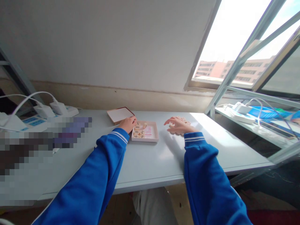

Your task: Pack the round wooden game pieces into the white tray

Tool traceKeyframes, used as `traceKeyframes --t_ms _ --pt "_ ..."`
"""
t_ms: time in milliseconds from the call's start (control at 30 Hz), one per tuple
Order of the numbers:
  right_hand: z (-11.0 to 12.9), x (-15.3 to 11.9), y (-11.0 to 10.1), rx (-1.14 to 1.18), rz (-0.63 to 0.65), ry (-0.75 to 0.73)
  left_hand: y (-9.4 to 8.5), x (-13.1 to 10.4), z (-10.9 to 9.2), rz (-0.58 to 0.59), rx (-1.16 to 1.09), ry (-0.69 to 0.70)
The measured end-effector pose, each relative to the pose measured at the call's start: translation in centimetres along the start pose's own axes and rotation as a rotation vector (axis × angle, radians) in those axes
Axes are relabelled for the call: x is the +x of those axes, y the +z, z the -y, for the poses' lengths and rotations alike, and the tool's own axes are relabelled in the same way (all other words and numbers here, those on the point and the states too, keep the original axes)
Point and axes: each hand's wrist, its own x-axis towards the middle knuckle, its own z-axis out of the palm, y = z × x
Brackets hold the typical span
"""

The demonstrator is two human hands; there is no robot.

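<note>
A shallow white box point(156, 132) on the desk holds several round wooden pieces point(140, 132) with dark characters, lying in its left part, and a pink-marked sheet point(148, 130) at the right. Against the box's left edge rests my left hand point(128, 124), its fingers bent together; whether something is in them is hidden. To the right of the box, my right hand point(177, 125) hovers over a group of wooden pieces point(175, 133), fingers apart, holding nothing visible. The box lid point(120, 115) lies behind my left hand, inner side up.
White power strips with plugs point(58, 107) and cables stand at the desk's left end. The desk point(150, 165) meets the wall at the back. Metal frame posts point(217, 98) and a side shelf point(257, 128) with another power strip are at the right.
</note>
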Motion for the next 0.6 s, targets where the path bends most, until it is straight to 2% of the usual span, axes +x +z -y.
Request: traceKeyframes --t_ms 33,100,200,267,367,500,600 --pt "0.9 0.4 0.2 0.055 0.035 -0.067 0.0 0.0 0.0 0.000 -0.004 -0.003" --pt "2.9 1.5 1.1 0.135 -0.024 -0.152 -0.1 -0.1 -0.1 0.000 -0.010 -0.009" --pt "5.4 2.9 3.2 0.076 -0.015 -0.271 -0.3 -0.2 -0.3 0.006 -0.007 -0.004" --pt "6.1 3.4 4.2 0.027 0.004 -0.315 -0.3 -0.2 -0.3 0.007 0.002 0.007" --pt "5.9 3.6 4.5 0.033 -0.024 -0.267 -0.3 -0.2 -0.3 0.008 0.008 0.011" --pt "4.6 3.2 3.3 0.131 -0.019 -0.164 -0.3 -0.1 -0.2 0.014 0.001 0.014" --pt "4.4 3.0 3.1 0.170 0.004 -0.178 -0.2 -0.1 -0.2 0.010 0.006 0.003"
